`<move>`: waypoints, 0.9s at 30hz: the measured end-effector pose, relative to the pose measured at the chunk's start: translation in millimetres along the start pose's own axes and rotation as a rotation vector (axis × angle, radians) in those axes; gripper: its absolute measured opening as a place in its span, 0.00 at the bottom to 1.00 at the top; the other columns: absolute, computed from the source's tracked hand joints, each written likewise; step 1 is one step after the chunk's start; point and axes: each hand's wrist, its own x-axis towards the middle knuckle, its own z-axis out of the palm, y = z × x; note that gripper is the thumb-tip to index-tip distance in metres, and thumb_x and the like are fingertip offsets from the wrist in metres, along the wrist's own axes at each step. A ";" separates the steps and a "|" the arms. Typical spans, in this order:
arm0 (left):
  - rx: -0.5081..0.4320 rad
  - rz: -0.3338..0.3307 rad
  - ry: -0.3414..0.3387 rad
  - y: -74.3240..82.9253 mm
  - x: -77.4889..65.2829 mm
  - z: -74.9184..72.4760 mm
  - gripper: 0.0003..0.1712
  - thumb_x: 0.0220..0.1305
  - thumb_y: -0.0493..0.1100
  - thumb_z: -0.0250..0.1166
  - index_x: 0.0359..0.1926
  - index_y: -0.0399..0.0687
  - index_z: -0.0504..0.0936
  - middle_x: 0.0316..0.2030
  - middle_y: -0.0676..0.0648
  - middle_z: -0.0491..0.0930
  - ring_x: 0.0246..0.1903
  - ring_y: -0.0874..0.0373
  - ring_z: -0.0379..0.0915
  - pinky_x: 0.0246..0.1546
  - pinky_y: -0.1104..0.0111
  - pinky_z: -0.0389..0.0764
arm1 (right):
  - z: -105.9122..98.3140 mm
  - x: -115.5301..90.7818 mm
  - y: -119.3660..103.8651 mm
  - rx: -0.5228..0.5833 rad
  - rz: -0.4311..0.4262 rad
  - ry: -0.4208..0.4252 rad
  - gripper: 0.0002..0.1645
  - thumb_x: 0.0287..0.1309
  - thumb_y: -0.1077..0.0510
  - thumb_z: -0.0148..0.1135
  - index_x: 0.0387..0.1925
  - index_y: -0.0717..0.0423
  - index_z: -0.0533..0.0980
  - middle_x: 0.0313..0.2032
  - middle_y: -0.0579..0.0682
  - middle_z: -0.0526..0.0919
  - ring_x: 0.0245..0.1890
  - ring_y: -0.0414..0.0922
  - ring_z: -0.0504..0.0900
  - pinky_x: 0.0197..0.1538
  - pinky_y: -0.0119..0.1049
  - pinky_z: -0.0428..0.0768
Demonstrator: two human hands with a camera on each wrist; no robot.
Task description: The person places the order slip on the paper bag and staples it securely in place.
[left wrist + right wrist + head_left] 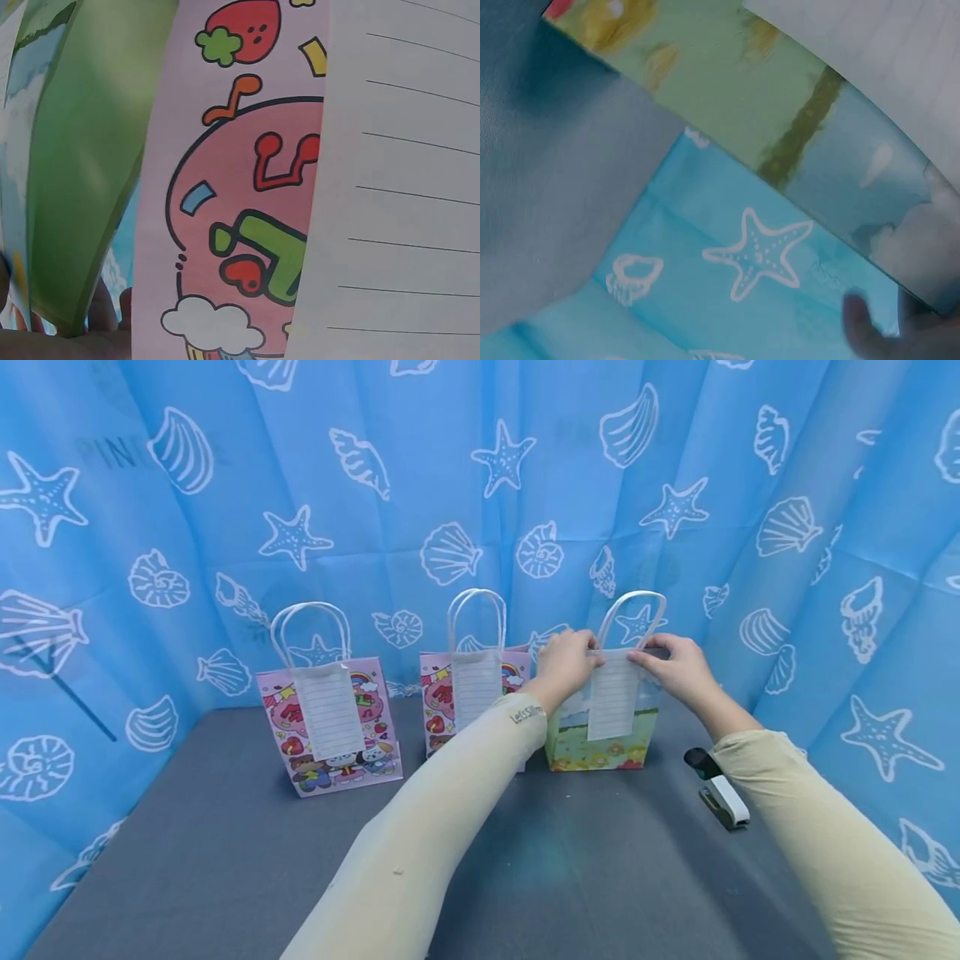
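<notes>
A green gift bag (606,756) with a painted flower scene and a white handle stands on the right, a strip of lined paper (611,702) over its front. My left hand (566,664) grips the bag's top edge at the left of the strip. On the strip's other side, my right hand (678,667) pinches the top edge, thumb in front. In the left wrist view, the fingers (67,345) are at the bag's opening, beside a pink bag (161,247). The right wrist view has the green bag's printed side (705,90) and part of the hand.
Two pink cartoon gift bags, one at left (345,777) and one in the middle (435,693), carry lined paper strips too. A white-and-black stapler (726,800) lies by the right forearm, with a dark round object (702,763) behind it. A blue seashell curtain (450,468) surrounds the grey table (225,860).
</notes>
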 end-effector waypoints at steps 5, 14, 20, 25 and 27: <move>0.001 -0.030 0.006 1.5 -0.3 0.3 0.12 0.66 0.54 0.62 0.46 0.58 0.80 0.43 0.57 0.78 0.45 0.61 0.71 0.50 0.66 0.70 | 2.9 1.1 0.7 0.008 0.017 0.002 0.28 0.70 0.49 0.54 0.54 0.72 0.72 0.50 0.71 0.76 0.52 0.63 0.74 0.53 0.59 0.72; -0.022 -0.074 0.021 0.4 0.4 3.3 0.17 0.68 0.56 0.59 0.52 0.58 0.82 0.49 0.56 0.80 0.52 0.61 0.74 0.62 0.57 0.64 | 2.8 1.2 -0.1 0.007 0.034 -0.010 0.24 0.71 0.52 0.54 0.53 0.72 0.72 0.50 0.70 0.75 0.52 0.63 0.74 0.54 0.60 0.72; -0.045 -0.091 0.065 0.4 -0.1 5.6 0.16 0.67 0.56 0.60 0.49 0.60 0.85 0.46 0.58 0.82 0.50 0.62 0.75 0.63 0.56 0.62 | 1.9 0.0 -2.2 0.018 0.052 -0.011 0.25 0.71 0.51 0.54 0.53 0.71 0.71 0.51 0.70 0.75 0.53 0.63 0.72 0.55 0.60 0.71; -0.075 -0.097 0.094 -1.0 -0.4 7.9 0.15 0.65 0.56 0.61 0.47 0.61 0.86 0.45 0.60 0.84 0.49 0.64 0.76 0.63 0.56 0.62 | -0.5 -1.5 -1.9 0.044 0.060 0.003 0.27 0.70 0.51 0.56 0.57 0.70 0.70 0.54 0.70 0.73 0.55 0.64 0.71 0.55 0.59 0.70; -0.082 -0.095 0.101 -1.4 -0.6 8.7 0.14 0.65 0.56 0.61 0.47 0.61 0.86 0.44 0.60 0.84 0.49 0.64 0.76 0.63 0.56 0.61 | -2.7 -2.9 -0.5 0.063 0.065 0.025 0.29 0.69 0.51 0.56 0.60 0.70 0.68 0.57 0.70 0.70 0.58 0.65 0.69 0.57 0.59 0.70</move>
